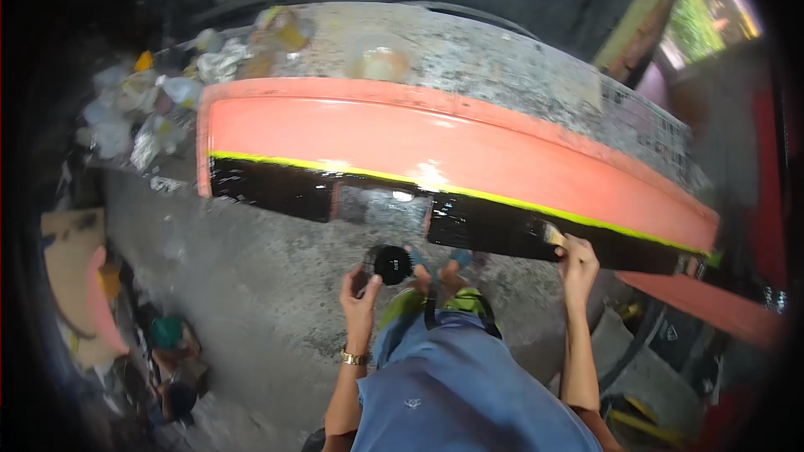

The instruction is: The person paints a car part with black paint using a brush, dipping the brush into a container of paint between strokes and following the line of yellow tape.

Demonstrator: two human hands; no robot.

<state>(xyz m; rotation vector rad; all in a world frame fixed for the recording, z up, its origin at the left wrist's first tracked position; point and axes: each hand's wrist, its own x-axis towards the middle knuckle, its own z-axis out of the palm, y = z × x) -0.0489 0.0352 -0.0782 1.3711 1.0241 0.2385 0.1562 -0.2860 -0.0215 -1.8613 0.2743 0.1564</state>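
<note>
A long salmon-pink panel (452, 134) lies across the bench, with a yellow-green stripe (310, 163) along it and a glossy black lower band (268, 188) broken by a rectangular gap. My left hand (362, 289), with a watch on the wrist, grips a small cup of black paint (392, 265) below the gap. My right hand (576, 261) is closed on a paintbrush (553, 234), its bristles on or very near the black band at the right.
The paint-spattered bench (502, 59) holds a pile of crumpled bags and containers (134, 109) at the left. Cardboard (71, 285) and clutter stand at the lower left, another pink panel (687, 301) at the right. My feet (452, 272) are on the concrete floor (209, 301).
</note>
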